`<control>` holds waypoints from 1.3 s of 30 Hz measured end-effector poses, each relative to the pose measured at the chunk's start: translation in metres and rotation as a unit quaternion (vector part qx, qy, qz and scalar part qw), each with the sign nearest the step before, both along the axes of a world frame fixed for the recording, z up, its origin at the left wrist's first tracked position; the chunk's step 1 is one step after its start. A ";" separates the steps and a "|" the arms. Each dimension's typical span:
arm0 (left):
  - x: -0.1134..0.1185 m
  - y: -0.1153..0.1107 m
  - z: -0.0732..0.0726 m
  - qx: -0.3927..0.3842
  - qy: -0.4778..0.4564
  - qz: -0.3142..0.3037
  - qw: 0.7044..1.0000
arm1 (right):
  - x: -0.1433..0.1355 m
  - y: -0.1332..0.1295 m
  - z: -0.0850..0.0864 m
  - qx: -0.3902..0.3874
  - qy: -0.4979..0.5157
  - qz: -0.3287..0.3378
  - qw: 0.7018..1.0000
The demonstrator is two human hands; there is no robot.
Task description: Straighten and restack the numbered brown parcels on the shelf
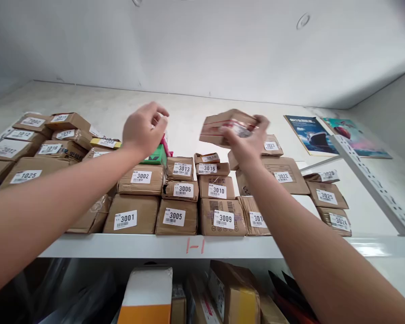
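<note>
Head view shows my two arms reaching up over a shelf full of parcels. My right hand (248, 141) has its fingers (238, 130) wrapped around a small brown parcel (222, 123) with red tape on it. I hold it up in the air, a little tilted, above the other parcels. It looks blurry, so I cannot read its label.

My left hand (143, 130) holds nothing. Its fingers (160, 112) are curled loosely and a bit apart, well to the left of the parcel I hold. Just below and behind this hand sit a green box (157, 156) and something pink (167, 146).

Under my right hand lie the parcels marked 3016 (212, 168) and 3010 (218, 186). Just to its right are the ones marked 3023 (273, 146) and 3022 (283, 175). Under my left hand is the parcel marked 3002 (141, 179), and nearer to me the one marked 3001 (130, 216).

All these sit on a white shelf (195, 247) with a red mark on its front edge. Far to my left is another heap of brown parcels (37, 139). Far to my right two picture books (337, 135) lie flat. Below the shelf I see more boxes, one white and orange (146, 294).
</note>
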State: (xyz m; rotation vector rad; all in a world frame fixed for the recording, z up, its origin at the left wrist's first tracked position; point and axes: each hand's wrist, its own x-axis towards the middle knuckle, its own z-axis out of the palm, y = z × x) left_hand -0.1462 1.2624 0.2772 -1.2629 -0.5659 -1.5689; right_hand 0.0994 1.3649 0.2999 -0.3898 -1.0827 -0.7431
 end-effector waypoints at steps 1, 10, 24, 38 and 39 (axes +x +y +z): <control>-0.008 -0.006 -0.009 0.001 -0.018 0.000 1.000 | -0.024 -0.009 0.006 -0.025 0.018 0.044 0.999; -0.079 -0.026 -0.104 -0.165 0.010 0.138 0.977 | -0.146 -0.017 0.036 -0.208 -0.055 -0.035 0.976; -0.038 0.076 -0.119 -0.358 -0.292 0.130 0.877 | -0.089 -0.015 0.007 -0.284 -0.234 -0.158 0.916; -0.031 0.119 -0.124 -0.219 -0.307 0.070 0.923 | -0.078 0.044 -0.136 0.017 -0.338 -0.332 0.880; -0.032 0.120 -0.124 -0.211 -0.305 0.072 0.926 | -0.083 0.049 -0.139 0.025 -0.317 -0.326 0.890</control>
